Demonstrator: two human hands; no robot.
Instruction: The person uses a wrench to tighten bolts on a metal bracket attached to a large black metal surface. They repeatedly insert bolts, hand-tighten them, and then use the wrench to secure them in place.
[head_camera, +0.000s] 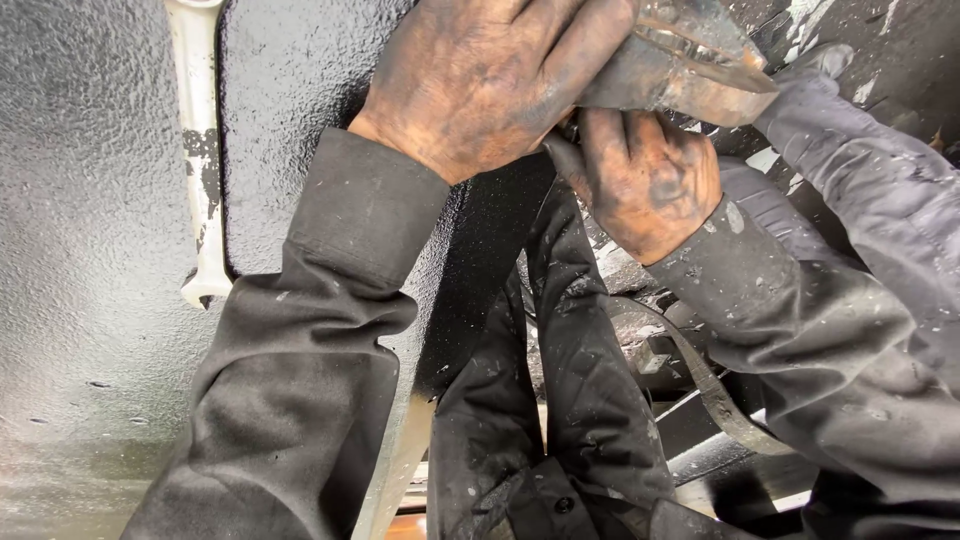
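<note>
Grimy metal part (690, 65) sits gripped in the left hand (480, 80), fingers wrapped round it. The right hand (645, 180) is curled just below, touching it.

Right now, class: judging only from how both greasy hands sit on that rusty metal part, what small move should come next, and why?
Probably steady first: the left hand wraps over the rusty metal part while the right hand grips beneath it, so bracing before pulling seems wise.

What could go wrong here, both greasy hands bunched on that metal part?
The left hand and right hand are coated in black grime, so the grip on the rusty metal part may slip. Its pointed edge sits close to the fingers. The loose dark strap hanging below could snag a sleeve.
</note>
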